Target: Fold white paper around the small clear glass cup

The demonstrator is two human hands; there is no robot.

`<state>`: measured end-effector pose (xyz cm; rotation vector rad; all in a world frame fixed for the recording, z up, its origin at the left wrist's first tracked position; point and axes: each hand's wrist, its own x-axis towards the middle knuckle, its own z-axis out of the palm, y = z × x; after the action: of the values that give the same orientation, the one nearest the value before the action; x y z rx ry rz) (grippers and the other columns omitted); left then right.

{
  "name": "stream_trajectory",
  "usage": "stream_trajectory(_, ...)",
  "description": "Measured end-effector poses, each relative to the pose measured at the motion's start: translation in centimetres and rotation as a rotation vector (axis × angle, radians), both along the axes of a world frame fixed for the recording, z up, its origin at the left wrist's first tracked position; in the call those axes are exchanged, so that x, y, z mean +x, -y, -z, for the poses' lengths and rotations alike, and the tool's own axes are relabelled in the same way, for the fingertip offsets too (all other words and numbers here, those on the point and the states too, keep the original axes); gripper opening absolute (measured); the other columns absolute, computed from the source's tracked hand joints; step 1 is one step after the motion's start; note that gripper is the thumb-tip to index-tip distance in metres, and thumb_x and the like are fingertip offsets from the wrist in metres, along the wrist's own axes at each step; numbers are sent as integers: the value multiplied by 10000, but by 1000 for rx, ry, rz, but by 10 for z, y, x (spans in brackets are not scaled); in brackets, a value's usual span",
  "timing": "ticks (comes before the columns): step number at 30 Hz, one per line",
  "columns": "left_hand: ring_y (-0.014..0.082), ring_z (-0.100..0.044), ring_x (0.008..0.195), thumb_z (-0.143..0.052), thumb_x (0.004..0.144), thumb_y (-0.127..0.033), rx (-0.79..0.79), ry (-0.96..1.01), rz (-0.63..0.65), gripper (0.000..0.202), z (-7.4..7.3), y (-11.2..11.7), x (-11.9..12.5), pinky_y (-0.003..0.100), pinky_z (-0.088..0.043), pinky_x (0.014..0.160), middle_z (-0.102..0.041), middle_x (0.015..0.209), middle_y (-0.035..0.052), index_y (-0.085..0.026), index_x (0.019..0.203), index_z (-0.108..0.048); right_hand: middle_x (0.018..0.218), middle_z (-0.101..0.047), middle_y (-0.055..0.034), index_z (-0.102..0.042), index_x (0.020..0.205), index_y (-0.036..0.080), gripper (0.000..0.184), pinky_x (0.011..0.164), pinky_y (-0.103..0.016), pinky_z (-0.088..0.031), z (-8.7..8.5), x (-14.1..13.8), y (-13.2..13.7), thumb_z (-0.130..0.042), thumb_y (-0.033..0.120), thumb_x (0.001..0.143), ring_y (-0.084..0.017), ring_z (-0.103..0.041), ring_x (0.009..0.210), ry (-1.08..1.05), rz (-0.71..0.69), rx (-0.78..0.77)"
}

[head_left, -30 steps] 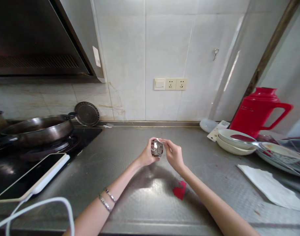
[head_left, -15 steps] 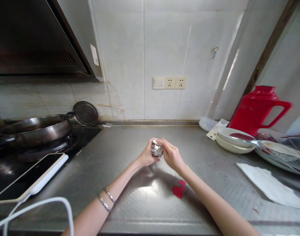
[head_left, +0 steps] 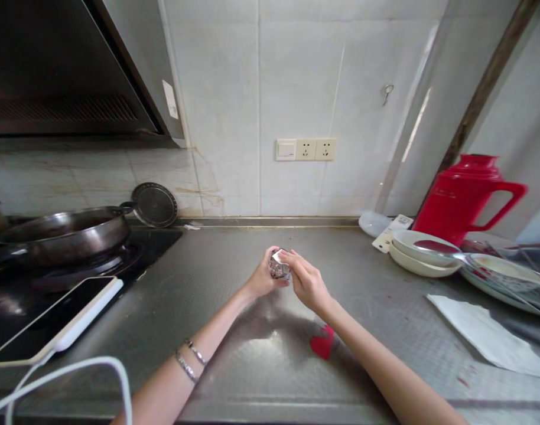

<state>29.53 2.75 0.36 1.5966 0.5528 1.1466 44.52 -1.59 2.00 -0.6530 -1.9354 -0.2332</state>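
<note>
Above the middle of the metal counter, my left hand (head_left: pixel 262 280) is closed round a small, shiny, silvery object (head_left: pixel 279 271) with a crinkled or faceted surface; I cannot tell whether it is foil or glass. My right hand (head_left: pixel 309 284) reaches in from the other side. Its fingers are drawn together at the object's top, on a small white piece (head_left: pixel 277 255). The fingers partly cover both the piece and the object. Below the right wrist lies a torn red scrap (head_left: pixel 322 343) on the counter.
A white phone-like device (head_left: pixel 57 321) with a white cable (head_left: pixel 75 361) lies at left, by the stove with a steel pan (head_left: pixel 70 233). On the right are a red thermos jug (head_left: pixel 460 198), stacked bowls (head_left: pixel 423 265) and a white paper towel (head_left: pixel 487 336). A tiled wall stands behind.
My right fingers have shifted slightly over the silvery object's top, and a white piece now shows at their tips. The object has turned a little and moved slightly left in my left hand.
</note>
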Motion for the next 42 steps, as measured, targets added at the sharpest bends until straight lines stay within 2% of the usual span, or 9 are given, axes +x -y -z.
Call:
stream_trajectory(3,223,-571,1011,-843,454,-148,7,31,-26,849,0,0,1,342,-438,872,-559,1146,87,-213,1174,-397,1120,-676,-38,-536,1208,251,387,998,-416,-492,0,0,-3,-367,74,908,-181,-623,1088,-108,72,-58)
stream_trajectory(6,221,-580,1001,-845,461,-146,-23,42,-16,847,1,0,2,330,-454,839,-567,1137,85,-215,1171,-390,1096,-687,-35,-556,1182,253,369,969,-401,-516,-1,1,-4,-375,86,908,-196,-632,1075,-126,111,-82)
stream_trajectory(11,210,-588,984,-826,458,-120,-41,62,-58,815,-2,3,5,334,-453,844,-575,1108,68,-215,1134,-382,1208,-631,-98,-504,1263,201,473,1023,-443,-469,-3,3,-1,-330,19,863,-202,-563,1175,57,43,14)
stream_trajectory(16,189,-598,905,-827,440,-121,-52,9,-106,810,-8,6,5,325,-450,818,-598,1019,39,-206,1113,-385,1200,-635,-125,-533,1226,159,503,1032,-461,-456,-6,5,2,-317,-20,809,-202,-531,1211,230,33,99)
stream_trajectory(22,178,-588,864,-814,417,-116,-32,-23,-162,808,-8,7,6,311,-445,786,-597,978,25,-206,1092,-379,1171,-645,-151,-536,1198,130,488,1023,-477,-459,-6,3,2,-319,-29,790,-217,-536,1204,245,131,112)
stream_trajectory(35,197,-589,916,-801,456,-100,10,-18,-110,735,-3,5,6,306,-458,810,-604,1017,30,-204,1079,-423,1187,-637,-151,-550,1189,130,485,1042,-467,-439,-7,2,4,-330,-30,787,-221,-525,1216,271,123,102)
stream_trajectory(39,196,-603,850,-797,478,-119,-12,0,-105,749,-5,4,5,305,-471,762,-624,945,34,-191,1114,-408,1172,-645,-154,-559,1173,124,463,1039,-456,-444,-9,-3,8,-325,-28,804,-219,-516,1225,317,79,129)
stream_trajectory(42,198,-606,880,-796,484,-109,-3,-36,-116,747,-8,5,4,304,-474,771,-621,1003,44,-194,1130,-431,1187,-636,-157,-545,1188,128,483,1040,-474,-438,-13,3,6,-316,-32,794,-211,-532,1208,303,86,114)
